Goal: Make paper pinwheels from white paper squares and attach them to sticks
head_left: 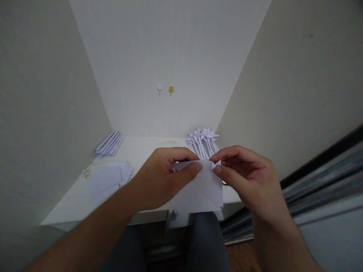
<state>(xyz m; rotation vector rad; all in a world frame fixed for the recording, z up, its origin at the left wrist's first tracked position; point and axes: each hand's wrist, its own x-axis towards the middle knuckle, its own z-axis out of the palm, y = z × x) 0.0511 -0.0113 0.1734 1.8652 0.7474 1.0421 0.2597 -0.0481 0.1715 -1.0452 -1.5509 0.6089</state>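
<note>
A white sheet of paper (198, 192) hangs between my two hands over the front edge of the desk. My left hand (170, 175) pinches its top edge, thumb on the near face and fingers behind. At the top right corner, my right hand (245, 172) grips the paper between thumb and fingertips, where a small flap is bent over. Behind my hands lies a bunch of folded paper pinwheel-like pieces on rolled paper sticks (202, 141), its lower part hidden by the hands and the sheet.
Flat white sheets (106, 179) lie on the left of the white desk (141, 145). Rolled paper sticks (110, 144) rest at the back left. Walls close in on both sides. A white hook (159, 87) and a yellow hook (171, 89) are on the back wall.
</note>
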